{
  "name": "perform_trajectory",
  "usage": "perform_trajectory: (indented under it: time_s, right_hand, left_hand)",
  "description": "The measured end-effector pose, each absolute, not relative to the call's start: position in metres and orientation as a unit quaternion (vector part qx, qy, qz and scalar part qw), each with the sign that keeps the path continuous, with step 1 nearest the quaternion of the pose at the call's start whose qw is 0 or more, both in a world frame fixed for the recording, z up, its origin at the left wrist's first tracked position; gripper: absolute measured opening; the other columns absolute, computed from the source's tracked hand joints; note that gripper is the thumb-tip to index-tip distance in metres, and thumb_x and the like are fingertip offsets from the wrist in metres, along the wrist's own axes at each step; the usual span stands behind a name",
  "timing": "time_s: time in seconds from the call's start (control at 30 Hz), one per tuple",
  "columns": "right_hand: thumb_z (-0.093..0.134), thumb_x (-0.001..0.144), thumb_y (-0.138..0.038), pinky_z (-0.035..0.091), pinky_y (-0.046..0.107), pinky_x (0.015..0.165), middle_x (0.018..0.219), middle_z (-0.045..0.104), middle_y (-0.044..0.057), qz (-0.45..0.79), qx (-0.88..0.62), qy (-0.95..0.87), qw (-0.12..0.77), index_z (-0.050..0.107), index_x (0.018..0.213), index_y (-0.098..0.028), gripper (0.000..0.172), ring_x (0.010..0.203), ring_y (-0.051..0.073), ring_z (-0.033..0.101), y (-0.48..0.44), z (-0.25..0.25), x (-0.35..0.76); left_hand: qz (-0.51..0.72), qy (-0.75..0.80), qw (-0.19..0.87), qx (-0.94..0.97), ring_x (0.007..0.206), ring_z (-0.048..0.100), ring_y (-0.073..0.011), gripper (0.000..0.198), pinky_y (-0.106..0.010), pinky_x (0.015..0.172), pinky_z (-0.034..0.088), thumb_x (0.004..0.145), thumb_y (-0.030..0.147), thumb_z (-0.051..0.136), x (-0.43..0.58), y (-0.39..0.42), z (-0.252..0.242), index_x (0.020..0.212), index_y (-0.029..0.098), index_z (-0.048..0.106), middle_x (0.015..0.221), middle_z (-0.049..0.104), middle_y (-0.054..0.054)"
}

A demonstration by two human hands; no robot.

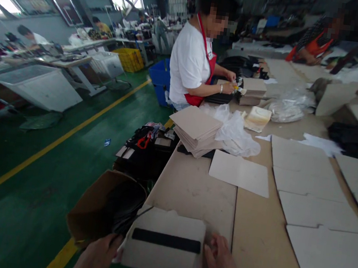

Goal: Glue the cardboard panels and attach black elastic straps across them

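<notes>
A light grey-beige panel [160, 258] with a black strip [166, 240] across it lies at the table's near edge, low in the view. My left hand [99, 254] grips the panel's left edge, its fingers bent round the side. At the right edge is my right hand [222, 263], its fingers curled and blurred against the panel; whether they grip it is unclear. Beyond the panel, a stack of beige boards [197, 129] stands beside crumpled white plastic [239, 137], and a single pale board [239, 172] lies in front of them.
Overlapping pale boards [316, 211] run along the table's right side. A cardboard box [91, 210] holding black pieces stands on the floor at left, with a dark pile [144, 151] behind it. A person in a red apron [191, 61] works at the table's left edge.
</notes>
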State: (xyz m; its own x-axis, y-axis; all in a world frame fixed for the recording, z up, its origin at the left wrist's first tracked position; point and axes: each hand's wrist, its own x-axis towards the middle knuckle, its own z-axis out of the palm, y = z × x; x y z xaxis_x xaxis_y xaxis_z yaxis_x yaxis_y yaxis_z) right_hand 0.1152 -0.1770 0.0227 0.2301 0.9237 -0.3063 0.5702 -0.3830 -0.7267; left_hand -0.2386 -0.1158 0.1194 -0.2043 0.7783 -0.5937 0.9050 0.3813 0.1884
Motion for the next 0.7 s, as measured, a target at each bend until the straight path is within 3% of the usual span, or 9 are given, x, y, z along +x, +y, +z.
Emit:
perform_trajectory:
  time_s: [0.1, 0.17, 0.37, 0.53, 0.7]
  right_hand:
    - [0.043, 0.086, -0.046, 0.055, 0.032, 0.08, 0.099, 0.07, 0.011, 0.34, -0.743, -0.511, 0.268, 0.065, 0.105, -0.017, 0.041, 0.088, 0.022, 0.069, -0.154, 0.024, 0.152]
    - [0.043, 0.086, -0.048, 0.055, 0.032, 0.08, 0.099, 0.07, 0.012, 0.276, -0.77, -0.507, 0.273, 0.064, 0.106, -0.016, 0.043, 0.089, 0.022, 0.069, -0.132, 0.025, 0.186]
    - [0.039, 0.088, -0.045, 0.047, 0.045, 0.097, 0.117, 0.063, 0.022, 0.119, -0.82, -0.491, 0.271, 0.057, 0.123, -0.007, 0.055, 0.109, 0.031, 0.06, -0.059, 0.027, 0.296]
    - [0.038, 0.088, -0.036, 0.036, 0.054, 0.106, 0.124, 0.057, 0.028, 0.066, -0.817, -0.515, 0.251, 0.053, 0.128, -0.002, 0.055, 0.122, 0.037, 0.05, -0.023, 0.006, 0.34]
    - [0.039, 0.089, -0.03, 0.036, 0.055, 0.104, 0.131, 0.054, 0.03, 0.062, -0.806, -0.542, 0.228, 0.049, 0.132, 0.0, 0.053, 0.125, 0.038, 0.048, -0.017, -0.022, 0.351]
  left_hand:
    - [-0.048, 0.75, 0.363, 0.551, 0.073, 0.07, -0.0264, 0.05, -0.032, 0.071, 0.05, 0.09, 0.053, 0.032, -0.214, -0.109, 0.131, 0.091, 0.022, 0.071, 0.067, 0.071, -0.004]
    - [-0.011, 0.739, 0.39, 0.549, 0.07, 0.069, -0.0268, 0.051, -0.032, 0.068, 0.05, 0.088, 0.057, 0.034, -0.195, -0.106, 0.131, 0.087, 0.021, 0.07, 0.063, 0.068, -0.003]
    - [0.033, 0.675, 0.391, 0.625, 0.1, 0.07, -0.027, 0.04, -0.03, 0.085, 0.049, 0.092, 0.045, 0.043, -0.136, -0.059, 0.148, 0.103, 0.021, 0.073, 0.1, 0.077, -0.005]
    - [-0.046, 0.626, 0.287, 0.723, 0.102, 0.069, -0.026, 0.036, -0.031, 0.088, 0.046, 0.097, 0.033, 0.043, -0.044, 0.029, 0.152, 0.107, 0.016, 0.073, 0.105, 0.076, -0.012]
    - [-0.055, 0.628, 0.276, 0.725, 0.111, 0.066, -0.0257, 0.036, -0.03, 0.093, 0.046, 0.099, 0.034, 0.044, 0.05, 0.091, 0.107, 0.114, 0.016, 0.072, 0.116, 0.072, -0.016]
